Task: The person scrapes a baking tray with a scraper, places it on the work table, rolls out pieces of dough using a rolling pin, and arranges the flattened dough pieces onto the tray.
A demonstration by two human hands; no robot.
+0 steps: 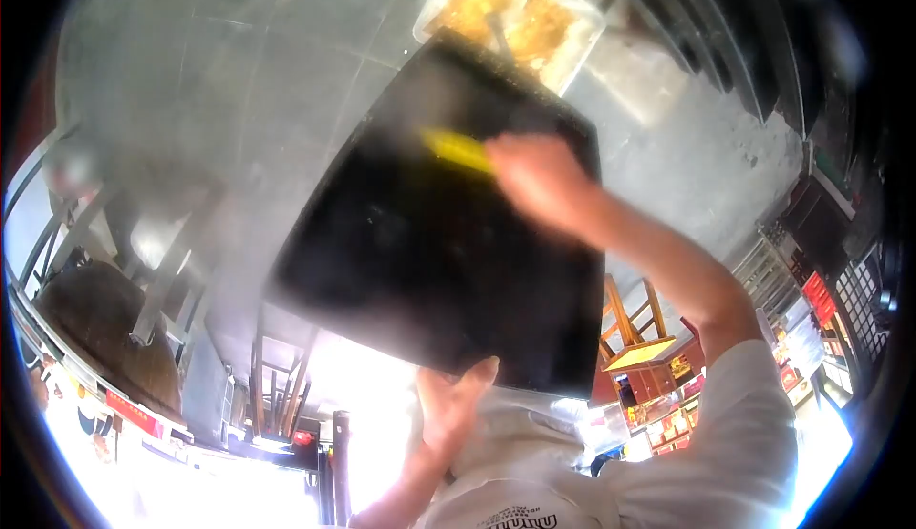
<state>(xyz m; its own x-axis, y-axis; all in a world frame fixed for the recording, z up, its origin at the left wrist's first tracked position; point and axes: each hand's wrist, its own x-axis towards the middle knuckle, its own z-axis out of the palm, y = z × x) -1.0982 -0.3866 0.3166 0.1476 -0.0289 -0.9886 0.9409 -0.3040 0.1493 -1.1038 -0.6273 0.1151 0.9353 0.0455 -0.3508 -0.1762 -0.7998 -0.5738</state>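
A large black tray [429, 262] fills the middle of the view, tilted, its far edge beside a container of yellow-orange material [496, 14]. At the tray's near edge, my left hand [453, 405] grips it, with the thumb over the rim. Above the dark surface my right hand [539, 171] is closed around a yellow tool [458, 150], which is blurred. Whether the tool touches the tray I cannot tell.
Grey floor [219, 81] stretches beyond the tray. Dark curved slats [725, 42] stand at the upper right. A wooden stool [639, 352] is on the right, near shelves with red items [673, 424]. A brown round seat or table [110, 338] lies at the left.
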